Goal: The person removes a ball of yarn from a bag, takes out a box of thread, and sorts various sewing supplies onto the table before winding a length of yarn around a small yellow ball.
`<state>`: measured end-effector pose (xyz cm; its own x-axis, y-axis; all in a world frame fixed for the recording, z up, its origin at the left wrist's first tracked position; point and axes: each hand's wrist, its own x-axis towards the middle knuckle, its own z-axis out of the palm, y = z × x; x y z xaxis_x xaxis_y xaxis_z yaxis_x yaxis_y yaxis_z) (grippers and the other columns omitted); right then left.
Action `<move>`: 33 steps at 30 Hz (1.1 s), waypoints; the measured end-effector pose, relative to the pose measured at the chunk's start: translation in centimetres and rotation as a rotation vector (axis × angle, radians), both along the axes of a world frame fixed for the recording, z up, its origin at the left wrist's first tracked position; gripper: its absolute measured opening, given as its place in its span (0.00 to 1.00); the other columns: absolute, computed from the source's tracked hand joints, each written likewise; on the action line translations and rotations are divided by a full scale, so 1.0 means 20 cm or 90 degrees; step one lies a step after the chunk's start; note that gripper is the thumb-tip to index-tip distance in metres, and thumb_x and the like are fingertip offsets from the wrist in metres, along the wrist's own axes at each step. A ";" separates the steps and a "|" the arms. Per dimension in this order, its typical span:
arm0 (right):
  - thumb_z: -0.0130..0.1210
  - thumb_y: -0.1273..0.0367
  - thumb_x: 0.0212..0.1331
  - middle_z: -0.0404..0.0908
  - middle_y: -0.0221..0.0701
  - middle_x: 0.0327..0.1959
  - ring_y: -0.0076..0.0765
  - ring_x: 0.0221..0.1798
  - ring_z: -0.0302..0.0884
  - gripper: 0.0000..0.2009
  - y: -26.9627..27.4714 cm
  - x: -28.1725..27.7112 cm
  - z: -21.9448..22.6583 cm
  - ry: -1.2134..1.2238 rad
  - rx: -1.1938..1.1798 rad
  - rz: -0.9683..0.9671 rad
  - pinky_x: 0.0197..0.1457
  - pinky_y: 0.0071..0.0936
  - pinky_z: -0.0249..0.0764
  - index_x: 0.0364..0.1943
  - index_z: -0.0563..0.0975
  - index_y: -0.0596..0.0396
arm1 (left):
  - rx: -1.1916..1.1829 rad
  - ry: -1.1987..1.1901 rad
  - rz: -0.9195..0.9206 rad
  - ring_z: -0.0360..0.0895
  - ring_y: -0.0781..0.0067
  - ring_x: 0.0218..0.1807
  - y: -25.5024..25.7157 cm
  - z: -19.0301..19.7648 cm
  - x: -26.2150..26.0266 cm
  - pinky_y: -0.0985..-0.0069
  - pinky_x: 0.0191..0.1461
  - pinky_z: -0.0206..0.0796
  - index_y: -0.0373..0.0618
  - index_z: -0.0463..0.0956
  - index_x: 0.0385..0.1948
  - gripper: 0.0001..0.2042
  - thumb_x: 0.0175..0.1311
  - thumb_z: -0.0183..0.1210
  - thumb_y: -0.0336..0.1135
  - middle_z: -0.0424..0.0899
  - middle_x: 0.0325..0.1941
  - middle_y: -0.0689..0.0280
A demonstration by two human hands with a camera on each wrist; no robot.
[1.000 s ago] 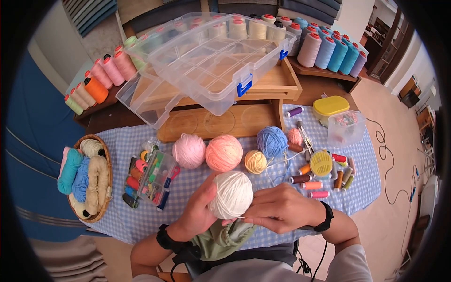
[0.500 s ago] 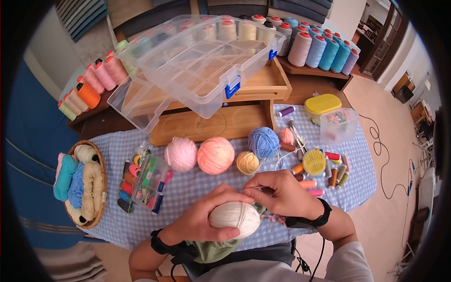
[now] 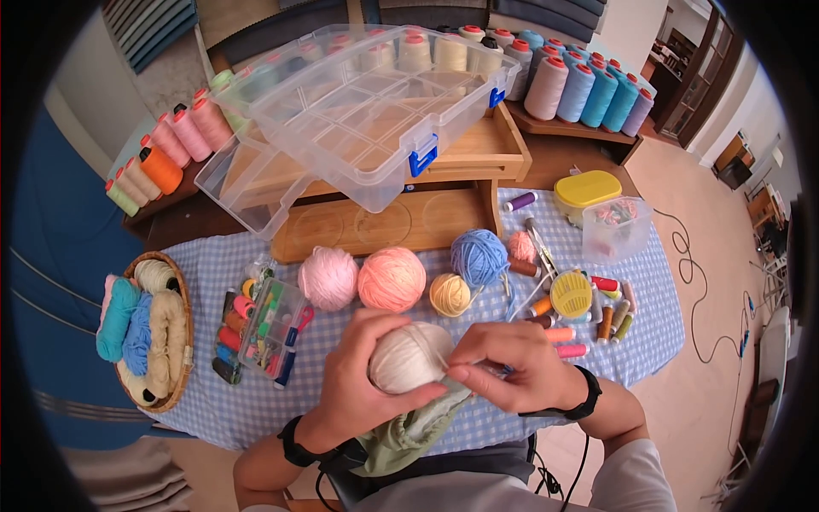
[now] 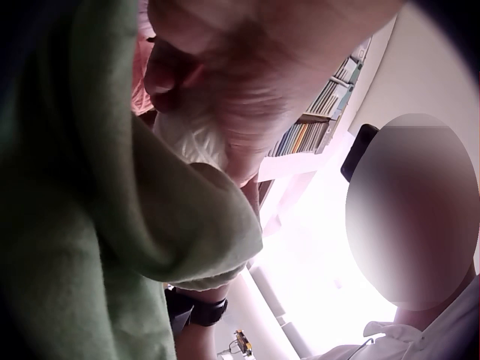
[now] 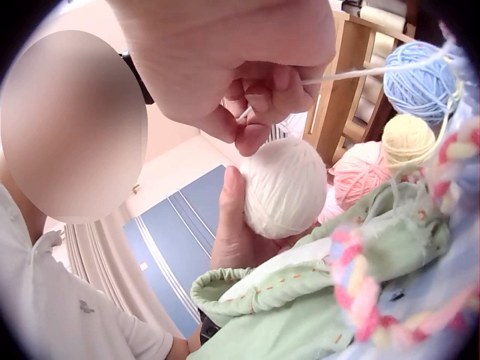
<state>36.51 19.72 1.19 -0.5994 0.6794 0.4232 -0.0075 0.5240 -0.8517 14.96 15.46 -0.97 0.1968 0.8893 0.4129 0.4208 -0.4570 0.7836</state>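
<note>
In the head view my left hand (image 3: 348, 380) grips a ball of white yarn (image 3: 403, 360), thumb along its near side and fingers round the far side. At the ball's right my right hand (image 3: 522, 365) pinches a strand of white yarn. That strand (image 5: 345, 76) runs off from the right fingers past the blue ball in the right wrist view. Below the hands, over the lap, lies a light green cloth bag (image 3: 405, 439) with a gathered edge. Its braided pink, white and yellow cord (image 5: 364, 307) shows close up in the right wrist view.
Pink (image 3: 328, 279), peach (image 3: 392, 282), yellow (image 3: 450, 295) and blue (image 3: 479, 258) yarn balls line the checked cloth beyond the hands. Left are a compartment box (image 3: 273, 328) and a yarn basket (image 3: 186, 367); right, several thread spools (image 3: 572, 350). A clear organiser (image 3: 375, 192) tops a wooden drawer unit (image 3: 469, 213).
The white ball has been turned in my left hand, whose grip has shifted round it. My right hand first went up and away over the ball, then came down along its right side.
</note>
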 end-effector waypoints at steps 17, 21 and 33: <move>0.60 0.77 0.53 0.79 0.34 0.29 0.41 0.27 0.79 0.06 -0.01 0.00 0.01 -0.022 0.087 0.093 0.27 0.32 0.75 0.35 0.80 0.56 | -0.097 -0.205 -0.055 0.72 0.70 0.51 -0.01 -0.06 -0.02 0.75 0.46 0.72 0.41 0.62 0.55 0.39 0.42 0.78 0.43 0.66 0.50 0.60; 0.60 0.76 0.53 0.79 0.34 0.30 0.40 0.29 0.79 0.06 -0.01 0.00 0.01 -0.039 0.099 0.105 0.27 0.32 0.75 0.36 0.80 0.57 | -0.007 -0.124 -0.089 0.69 0.70 0.53 0.00 -0.09 -0.04 0.74 0.49 0.71 0.44 0.62 0.55 0.38 0.43 0.77 0.41 0.65 0.51 0.60; 0.60 0.76 0.54 0.79 0.34 0.29 0.40 0.28 0.79 0.06 0.00 -0.01 0.00 -0.030 0.102 0.114 0.27 0.32 0.75 0.35 0.80 0.57 | -0.128 -0.287 -0.126 0.66 0.70 0.56 -0.03 -0.12 -0.01 0.70 0.55 0.68 0.46 0.51 0.52 0.41 0.44 0.77 0.41 0.62 0.52 0.57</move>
